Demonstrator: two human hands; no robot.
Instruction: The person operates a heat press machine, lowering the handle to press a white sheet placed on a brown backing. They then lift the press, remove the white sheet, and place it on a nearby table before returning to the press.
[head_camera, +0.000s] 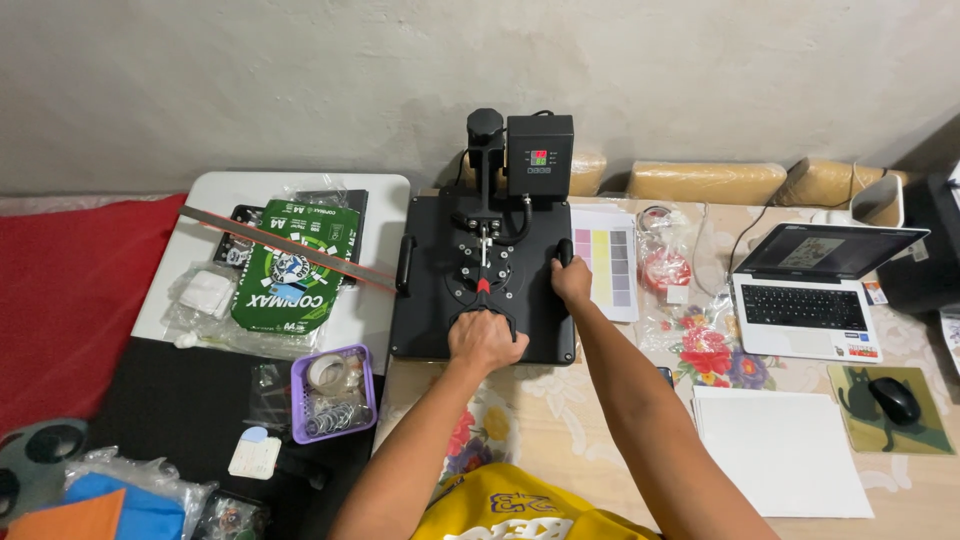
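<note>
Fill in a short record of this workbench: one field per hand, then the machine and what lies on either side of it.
left hand: closed on the front lever handle of the heat press
right hand: gripping the press's right side handle
heat press: black, flat, against the wall
left of press: green paper pack, purple basket
right of press: colour chart sheet, open laptop

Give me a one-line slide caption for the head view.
Left hand grips the front handle of a black heat press while the right hand holds its side handle.
</note>
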